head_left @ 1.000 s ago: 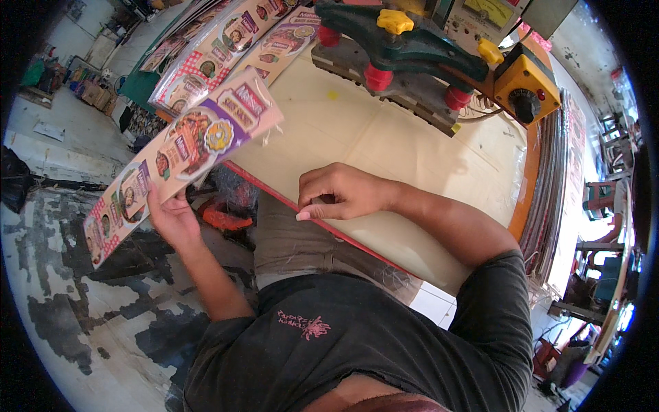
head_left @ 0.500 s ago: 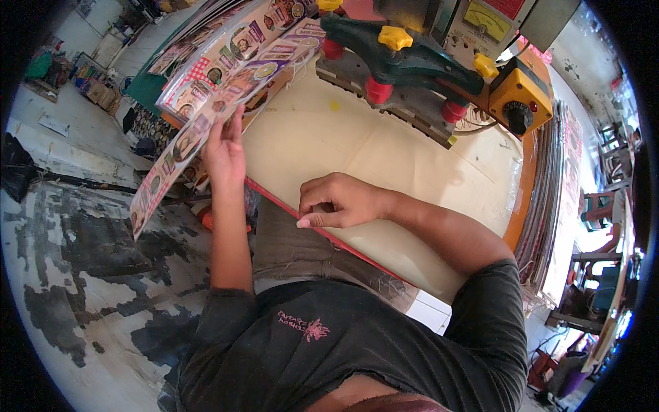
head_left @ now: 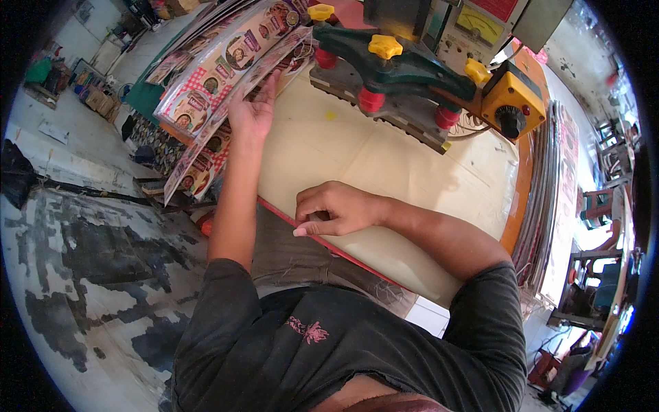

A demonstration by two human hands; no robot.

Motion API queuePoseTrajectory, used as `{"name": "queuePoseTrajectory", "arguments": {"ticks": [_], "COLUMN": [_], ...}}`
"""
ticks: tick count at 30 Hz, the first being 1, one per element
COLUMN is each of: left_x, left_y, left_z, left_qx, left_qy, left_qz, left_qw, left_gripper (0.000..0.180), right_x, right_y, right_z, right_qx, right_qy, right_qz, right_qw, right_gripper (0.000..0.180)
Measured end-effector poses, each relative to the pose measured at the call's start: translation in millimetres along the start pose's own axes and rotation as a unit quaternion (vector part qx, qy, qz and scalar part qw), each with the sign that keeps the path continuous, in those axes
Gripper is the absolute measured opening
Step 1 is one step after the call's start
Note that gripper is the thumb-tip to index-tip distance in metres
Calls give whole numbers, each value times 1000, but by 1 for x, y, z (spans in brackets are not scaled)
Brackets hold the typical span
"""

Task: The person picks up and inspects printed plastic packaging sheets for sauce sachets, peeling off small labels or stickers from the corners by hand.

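Overhead, printed sheet [head_left: 226, 89] pinched in left hand [head_left: 252, 110]; right hand [head_left: 336, 209] curled on table edge [head_left: 343, 250].

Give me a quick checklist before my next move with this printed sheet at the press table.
1. Left hand grips the printed sheet: ok, fingers on its edge.
2. Sheet flat: not ok, it is raised and tilted beside the stack of printed sheets.
3. Right hand steady: ok, it rests at the table's red front edge.
4. Cream table top in front of the machine free of things: ok.
5. Both hands away from the green clamp head: ok.
6. Machine switched on or off: cannot tell.
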State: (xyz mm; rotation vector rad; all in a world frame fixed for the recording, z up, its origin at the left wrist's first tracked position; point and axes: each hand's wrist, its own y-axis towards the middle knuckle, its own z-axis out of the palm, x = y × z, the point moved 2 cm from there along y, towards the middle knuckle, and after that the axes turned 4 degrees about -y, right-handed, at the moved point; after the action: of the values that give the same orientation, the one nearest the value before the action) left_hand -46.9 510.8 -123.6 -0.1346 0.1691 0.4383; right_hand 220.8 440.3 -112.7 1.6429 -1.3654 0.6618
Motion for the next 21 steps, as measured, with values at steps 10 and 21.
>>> {"name": "queuePoseTrajectory", "arguments": {"ticks": [10, 21], "left_x": [-44, -156], "left_y": [-50, -141], "left_z": [-23, -39], "left_qx": [58, -5], "left_qy": [266, 870], "left_qz": [-45, 312], "left_qw": [961, 382], "left_gripper": [28, 51], "right_x": [-1, -10], "right_y": [0, -5], "right_z": [-1, 2], "right_qx": [-7, -31], "right_qy": [-8, -36], "right_qz": [-18, -39], "right_qw": [1000, 998], "right_gripper": [29, 38]}}
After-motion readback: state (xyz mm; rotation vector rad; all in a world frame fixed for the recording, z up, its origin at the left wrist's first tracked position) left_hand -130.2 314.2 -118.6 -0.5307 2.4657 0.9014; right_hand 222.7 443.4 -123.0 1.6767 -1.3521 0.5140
